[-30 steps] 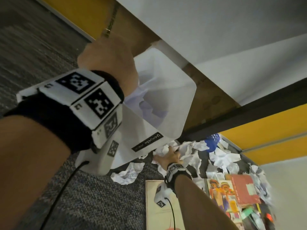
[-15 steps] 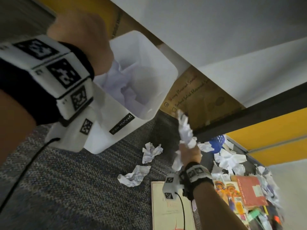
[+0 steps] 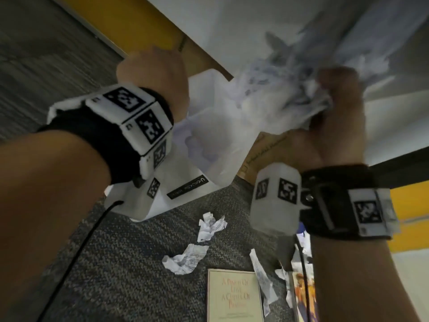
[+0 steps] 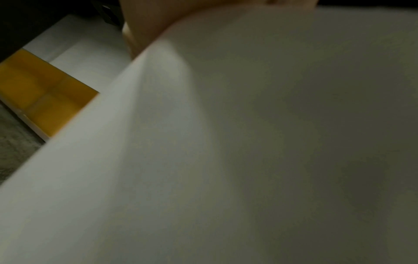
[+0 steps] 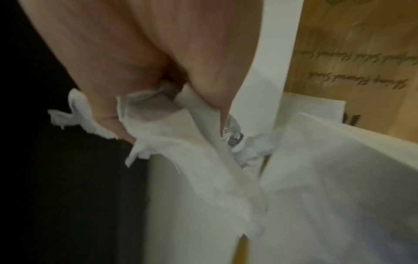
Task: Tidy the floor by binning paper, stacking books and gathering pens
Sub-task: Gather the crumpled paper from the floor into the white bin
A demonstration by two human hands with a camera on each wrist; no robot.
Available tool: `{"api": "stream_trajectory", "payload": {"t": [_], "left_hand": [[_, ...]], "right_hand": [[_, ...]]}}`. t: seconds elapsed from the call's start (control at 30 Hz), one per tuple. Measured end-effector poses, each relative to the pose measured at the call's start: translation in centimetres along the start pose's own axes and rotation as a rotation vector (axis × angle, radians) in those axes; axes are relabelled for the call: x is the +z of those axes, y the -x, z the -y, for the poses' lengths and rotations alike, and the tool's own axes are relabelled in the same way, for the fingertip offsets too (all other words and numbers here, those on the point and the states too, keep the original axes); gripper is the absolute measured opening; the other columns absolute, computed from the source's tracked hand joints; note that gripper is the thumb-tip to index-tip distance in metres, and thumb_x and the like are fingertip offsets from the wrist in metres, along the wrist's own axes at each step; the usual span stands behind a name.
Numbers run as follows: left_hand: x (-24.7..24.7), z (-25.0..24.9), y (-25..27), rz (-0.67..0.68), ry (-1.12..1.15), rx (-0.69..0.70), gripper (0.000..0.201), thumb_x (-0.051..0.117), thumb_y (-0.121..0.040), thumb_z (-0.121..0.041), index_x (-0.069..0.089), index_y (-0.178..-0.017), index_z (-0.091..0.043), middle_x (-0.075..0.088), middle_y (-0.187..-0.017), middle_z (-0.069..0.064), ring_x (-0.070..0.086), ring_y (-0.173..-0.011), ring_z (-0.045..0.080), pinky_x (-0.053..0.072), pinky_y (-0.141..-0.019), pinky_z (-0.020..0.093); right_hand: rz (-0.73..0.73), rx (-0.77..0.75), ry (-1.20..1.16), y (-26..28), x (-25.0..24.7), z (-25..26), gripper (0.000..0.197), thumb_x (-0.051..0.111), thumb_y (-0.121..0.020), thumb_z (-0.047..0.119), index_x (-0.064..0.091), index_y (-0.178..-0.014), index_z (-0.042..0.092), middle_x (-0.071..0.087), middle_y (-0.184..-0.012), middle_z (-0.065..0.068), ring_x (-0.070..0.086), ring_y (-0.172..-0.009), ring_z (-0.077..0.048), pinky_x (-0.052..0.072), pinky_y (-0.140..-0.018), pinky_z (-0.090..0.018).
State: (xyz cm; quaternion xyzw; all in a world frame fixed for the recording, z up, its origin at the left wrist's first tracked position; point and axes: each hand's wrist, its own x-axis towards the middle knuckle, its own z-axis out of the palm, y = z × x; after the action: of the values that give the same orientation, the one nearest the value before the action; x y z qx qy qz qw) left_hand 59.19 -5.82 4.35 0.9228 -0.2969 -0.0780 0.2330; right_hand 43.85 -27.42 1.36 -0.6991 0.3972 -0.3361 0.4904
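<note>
Grey carpet (image 3: pixel 120 270) under scattered paper scraps (image 3: pixel 185 255), right hand (image 3: pixel 334 117) clutching crumpled paper (image 3: pixel 278 105), left hand (image 3: pixel 153 77) gripping white bin (image 3: pixel 209 145)

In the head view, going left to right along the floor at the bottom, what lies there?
Crumpled paper scrap → cream book → long paper strip → colourful book, partly hidden behind the right forearm.

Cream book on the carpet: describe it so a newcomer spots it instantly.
Start at the white bin the left hand holds, then drop to the grey carpet below. The cream book lies flat there, plain with red title lettering, unlike the colourful illustrated book beside it.
</note>
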Motion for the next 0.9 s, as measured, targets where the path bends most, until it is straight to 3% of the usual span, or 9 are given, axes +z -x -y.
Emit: {"api": "stream_trajectory", "payload": {"t": [0.1,0.2,0.27,0.4,0.5,0.63,0.77,0.83,0.9], "left_hand": [[0.1,0.3,0.0,-0.009,0.038,0.006,0.026,0.053,-0.089,-0.004,0.042,-0.065,-0.003,0.037,-0.063,0.008,0.051,-0.064,0.027,0.038,-0.063,0.033],[0.0,0.6,-0.4,-0.03,0.058,0.0,0.02,0.052,-0.09,-0.009,0.046,-0.073,-0.001,0.037,-0.063,0.008,0.044,-0.063,0.024,0.039,-0.065,0.033],[0.1,0.2,-0.3,-0.012,0.083,-0.002,0.027,0.052,-0.091,-0.009,0.043,-0.066,-0.005,0.036,-0.063,0.007,0.044,-0.069,0.025,0.039,-0.068,0.034],[-0.2,0.2,0.0,-0.006,0.102,-0.005,0.036,0.057,-0.091,-0.011,0.038,-0.061,-0.007,0.037,-0.062,0.007,0.042,-0.063,0.025,0.039,-0.067,0.033],[-0.1,0.2,0.0,-0.011,0.101,-0.007,0.034,0.057,-0.091,-0.011,0.038,-0.063,-0.006,0.035,-0.062,0.007,0.042,-0.069,0.025,0.039,-0.067,0.034],[0.0,0.2,-0.2,-0.009,0.104,0.004,0.033,0.054,-0.09,-0.007,0.037,-0.062,-0.007,0.036,-0.063,0.006,0.038,-0.062,0.022,0.038,-0.067,0.032],[-0.3,0.3,-0.6,0.025,0.077,-0.004,0.015,0.057,-0.09,-0.008,0.047,-0.079,-0.006,0.039,-0.072,0.007,0.053,-0.085,0.03,0.038,-0.068,0.036],[-0.5,0.6,-0.8,0.034,0.073,-0.019,0.013,0.058,-0.088,-0.005,0.048,-0.079,-0.006,0.041,-0.073,0.008,0.053,-0.086,0.03,0.039,-0.069,0.035],[-0.5,1.0,-1.0,0.037,0.055,-0.029,0.022,0.058,-0.086,-0.004,0.044,-0.069,-0.003,0.04,-0.069,0.008,0.049,-0.08,0.029,0.041,-0.068,0.035]], "right_hand": [[0.121,-0.132,0.244,4.0,5.3,4.0,0.015,0.071,-0.077,0.021,0.069,-0.09,0.014,0.073,-0.084,0.0,0.07,-0.075,-0.02,0.055,-0.059,-0.029],[0.322,-0.474,0.789,6.4,7.1,3.5,0.035,0.074,-0.073,0.029,0.065,-0.104,0.016,0.072,-0.094,0.001,0.067,-0.085,-0.019,0.053,-0.071,-0.032],[0.563,-0.371,1.088,6.4,7.4,3.1,0.044,0.074,-0.072,0.043,0.063,-0.11,0.023,0.071,-0.101,0.001,0.066,-0.091,-0.02,0.054,-0.079,-0.038],[1.054,-0.255,1.569,6.5,8.6,3.9,0.043,0.048,-0.083,0.056,0.062,-0.114,0.028,0.065,-0.117,0.003,0.059,-0.102,-0.019,0.048,-0.091,-0.037],[1.159,-0.227,1.376,7.3,8.5,4.4,0.071,0.035,-0.064,0.072,0.067,-0.111,0.029,0.064,-0.122,0.004,0.058,-0.109,-0.017,0.046,-0.095,-0.035],[0.881,-0.236,0.875,7.3,6.8,5.1,0.035,0.068,-0.063,0.06,0.071,-0.093,0.04,0.073,-0.096,0.015,0.068,-0.089,0.002,0.053,-0.08,-0.019],[0.512,-0.516,0.693,7.8,5.3,4.8,0.06,0.082,-0.073,0.034,0.062,-0.129,0.028,0.065,-0.114,0.018,0.065,-0.08,0.011,0.053,-0.077,-0.011],[0.421,-0.609,0.683,8.0,4.9,4.8,0.068,0.081,-0.074,0.036,0.055,-0.136,0.029,0.064,-0.116,0.012,0.061,-0.073,0.012,0.056,-0.072,-0.016],[0.271,-0.783,0.806,7.7,4.9,4.8,0.075,0.078,-0.071,0.048,0.052,-0.138,0.026,0.06,-0.118,0.001,0.058,-0.087,0.005,0.055,-0.075,-0.021]]}}
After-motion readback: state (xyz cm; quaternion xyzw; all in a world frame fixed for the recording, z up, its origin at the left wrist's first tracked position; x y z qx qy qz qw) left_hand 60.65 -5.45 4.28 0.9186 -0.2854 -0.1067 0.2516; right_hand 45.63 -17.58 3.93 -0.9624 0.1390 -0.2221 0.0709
